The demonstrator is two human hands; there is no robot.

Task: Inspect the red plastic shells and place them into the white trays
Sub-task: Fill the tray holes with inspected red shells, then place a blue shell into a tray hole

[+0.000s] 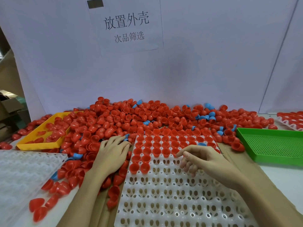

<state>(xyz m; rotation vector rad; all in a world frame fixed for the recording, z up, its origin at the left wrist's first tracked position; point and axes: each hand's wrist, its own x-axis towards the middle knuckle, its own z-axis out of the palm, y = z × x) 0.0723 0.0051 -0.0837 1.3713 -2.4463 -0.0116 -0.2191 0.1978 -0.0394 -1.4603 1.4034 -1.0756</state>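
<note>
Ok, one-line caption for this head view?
Left hand rests on loose red shells; right hand hovers over a partly filled white tray.

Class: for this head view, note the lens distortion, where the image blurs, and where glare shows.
Head view: wide-angle bending curves the backboard edges; the stacked white trays at lower left smear into blur; small highlights glint on the red shells; the centre white tray stays sharp under even, soft light.

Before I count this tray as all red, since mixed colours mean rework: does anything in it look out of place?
Yes. One blue shell sits in the white tray among the red shells, at its far right, just beyond the right hand. More blue ones are scattered through the loose pile.
</note>
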